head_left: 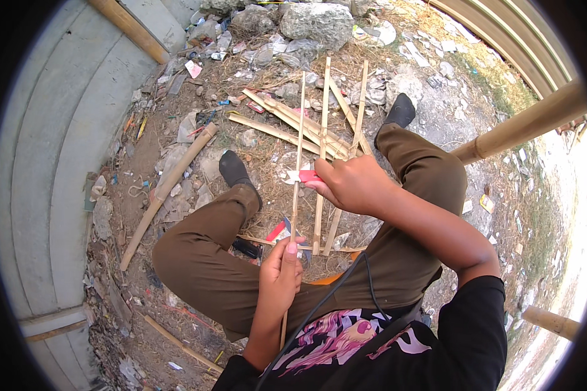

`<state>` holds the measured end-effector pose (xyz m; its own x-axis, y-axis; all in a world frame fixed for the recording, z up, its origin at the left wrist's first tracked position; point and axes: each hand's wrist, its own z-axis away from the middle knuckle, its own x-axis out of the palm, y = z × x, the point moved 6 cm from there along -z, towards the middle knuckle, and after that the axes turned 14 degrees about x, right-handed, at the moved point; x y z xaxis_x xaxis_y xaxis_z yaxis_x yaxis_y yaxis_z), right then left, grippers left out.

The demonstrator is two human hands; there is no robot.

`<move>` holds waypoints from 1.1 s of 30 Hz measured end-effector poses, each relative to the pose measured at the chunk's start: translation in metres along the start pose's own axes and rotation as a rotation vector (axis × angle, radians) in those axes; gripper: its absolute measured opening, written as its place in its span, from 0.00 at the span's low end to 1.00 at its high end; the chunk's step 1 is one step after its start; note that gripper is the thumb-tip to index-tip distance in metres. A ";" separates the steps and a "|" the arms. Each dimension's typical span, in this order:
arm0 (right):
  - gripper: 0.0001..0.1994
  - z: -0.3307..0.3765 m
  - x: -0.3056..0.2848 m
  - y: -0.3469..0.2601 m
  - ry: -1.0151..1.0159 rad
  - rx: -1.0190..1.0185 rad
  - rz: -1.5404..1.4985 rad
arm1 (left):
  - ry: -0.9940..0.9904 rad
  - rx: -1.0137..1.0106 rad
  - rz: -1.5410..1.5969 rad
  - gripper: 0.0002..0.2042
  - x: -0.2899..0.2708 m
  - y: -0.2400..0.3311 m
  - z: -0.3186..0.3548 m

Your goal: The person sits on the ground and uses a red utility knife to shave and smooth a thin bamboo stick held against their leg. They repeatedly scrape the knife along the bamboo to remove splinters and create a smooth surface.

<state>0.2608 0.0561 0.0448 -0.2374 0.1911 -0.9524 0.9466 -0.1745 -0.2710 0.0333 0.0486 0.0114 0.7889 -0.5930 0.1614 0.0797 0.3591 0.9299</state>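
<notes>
My left hand (282,270) is closed round the lower part of a long, thin bamboo strip (299,124), its thumb lying along the strip. The strip points away from me, between my bent legs. Farther up, my right hand (352,184) grips a red-handled cutter knife (308,176). The knife lies across the strip, its tip end touching it or just above it; I cannot tell which. To the right of it, a wider bamboo strip (325,111) and another bamboo strip (361,104) lie on the ground, partly under my right hand. Several split bamboo pieces (277,135) are piled crosswise beneath.
A thick bamboo piece (166,195) lies at the left, near a grey panelled wall (65,150). Large rocks (316,25) stand at the far side amid scattered litter. A bamboo pole (528,122) slants in from the right. A dark cable (319,294) hangs across my lap.
</notes>
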 end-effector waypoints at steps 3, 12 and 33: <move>0.20 0.008 -0.001 -0.012 0.005 -0.083 -0.024 | 0.018 -0.008 0.007 0.20 -0.001 0.003 -0.001; 0.23 0.030 0.012 -0.037 0.020 -0.147 -0.039 | 0.047 -0.016 0.035 0.18 -0.007 -0.002 0.000; 0.25 -0.027 -0.043 0.075 0.210 0.467 -0.023 | -0.043 -0.043 -0.016 0.17 0.004 -0.023 0.023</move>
<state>0.3484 0.0607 0.0693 -0.1622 0.3815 -0.9100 0.7319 -0.5720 -0.3703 0.0207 0.0214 -0.0017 0.7602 -0.6292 0.1617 0.1190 0.3796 0.9174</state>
